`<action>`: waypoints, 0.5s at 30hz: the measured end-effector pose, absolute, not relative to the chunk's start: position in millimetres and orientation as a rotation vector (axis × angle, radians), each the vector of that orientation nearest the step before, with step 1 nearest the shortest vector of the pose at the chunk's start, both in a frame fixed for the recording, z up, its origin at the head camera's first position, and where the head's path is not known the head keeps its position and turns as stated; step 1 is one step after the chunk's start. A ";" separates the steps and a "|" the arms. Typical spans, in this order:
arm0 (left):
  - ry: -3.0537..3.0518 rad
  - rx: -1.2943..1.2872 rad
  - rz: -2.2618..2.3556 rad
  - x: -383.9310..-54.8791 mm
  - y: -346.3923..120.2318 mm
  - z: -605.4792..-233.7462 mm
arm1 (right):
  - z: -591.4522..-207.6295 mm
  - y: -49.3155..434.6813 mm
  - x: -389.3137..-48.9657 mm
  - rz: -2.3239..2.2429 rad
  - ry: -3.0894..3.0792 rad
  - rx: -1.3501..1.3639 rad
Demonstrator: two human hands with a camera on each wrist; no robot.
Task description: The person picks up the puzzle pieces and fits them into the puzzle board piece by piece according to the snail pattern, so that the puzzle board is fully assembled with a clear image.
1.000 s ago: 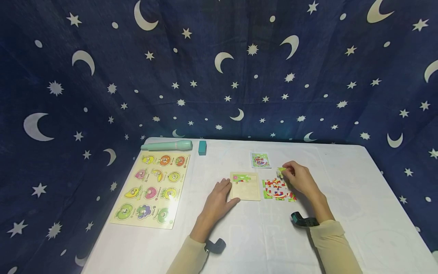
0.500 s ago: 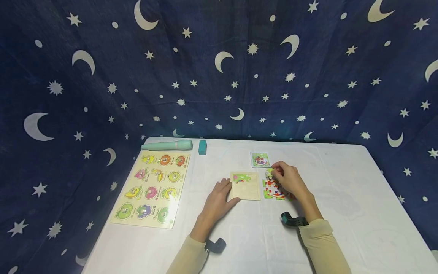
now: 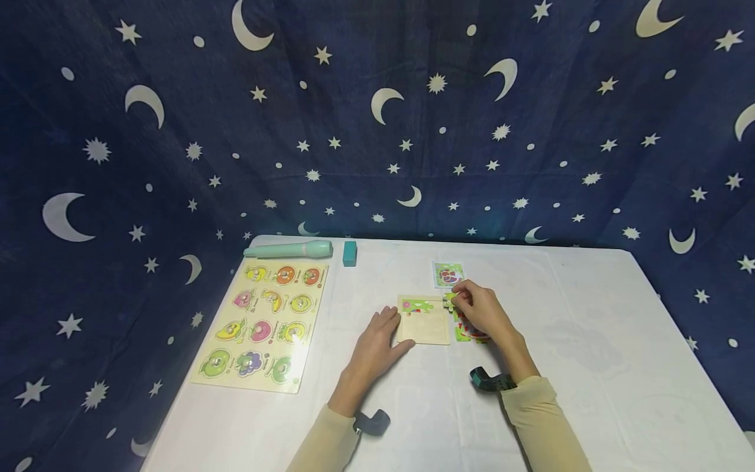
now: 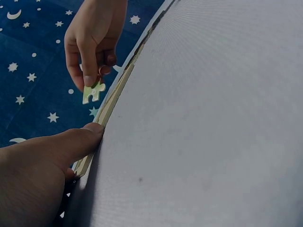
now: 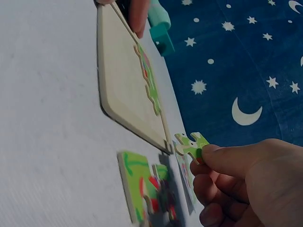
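Observation:
My right hand (image 3: pixel 488 312) pinches a green jigsaw piece (image 5: pixel 190 144) between thumb and fingers, just off the right top corner of a square wooden puzzle tray (image 3: pixel 426 331). In the right wrist view the piece stands tilted above the table. A strip of joined green pieces (image 3: pixel 417 306) lies along the tray's top edge, starting at the left corner. My left hand (image 3: pixel 376 342) rests at the tray's left side, fingers along that edge and thumb at the near edge. Loose red and green pieces (image 3: pixel 463 333) lie right of the tray, partly hidden beneath my right hand.
Behind the tray lies a small picture card (image 3: pixel 447 274), partly overlapped by my right hand. A fruit peg board (image 3: pixel 265 328) lies at the left, with a mint-green pen-shaped object (image 3: pixel 289 250) behind it and a teal block (image 3: pixel 350 254) nearby. A starry curtain (image 3: pixel 377 157) hangs behind the table.
My right hand has carried the green piece leftward, from above the loose pieces to the tray's right top corner. The left hand has stayed at the tray.

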State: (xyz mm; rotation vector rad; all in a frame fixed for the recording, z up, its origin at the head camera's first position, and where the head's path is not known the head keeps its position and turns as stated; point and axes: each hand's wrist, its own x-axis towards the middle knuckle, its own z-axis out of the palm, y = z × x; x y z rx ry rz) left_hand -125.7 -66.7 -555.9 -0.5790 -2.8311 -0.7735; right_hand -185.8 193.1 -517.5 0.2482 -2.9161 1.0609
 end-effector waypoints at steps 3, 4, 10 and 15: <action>-2.840 -0.576 -0.774 -125.9 -66.8 -555.2 | -519.6 188.5 -185.7 1.045 -2.908 0.285; -2.844 -0.575 -0.775 -125.9 -66.8 -555.0 | -520.4 186.9 -185.7 1.042 -2.903 0.297; -2.848 -0.579 -0.774 -125.8 -67.2 -554.0 | -524.5 178.4 -186.2 1.045 -2.901 0.325; -2.826 -0.595 -0.766 -126.3 -67.1 -554.8 | -526.5 173.9 -187.3 1.055 -2.929 0.325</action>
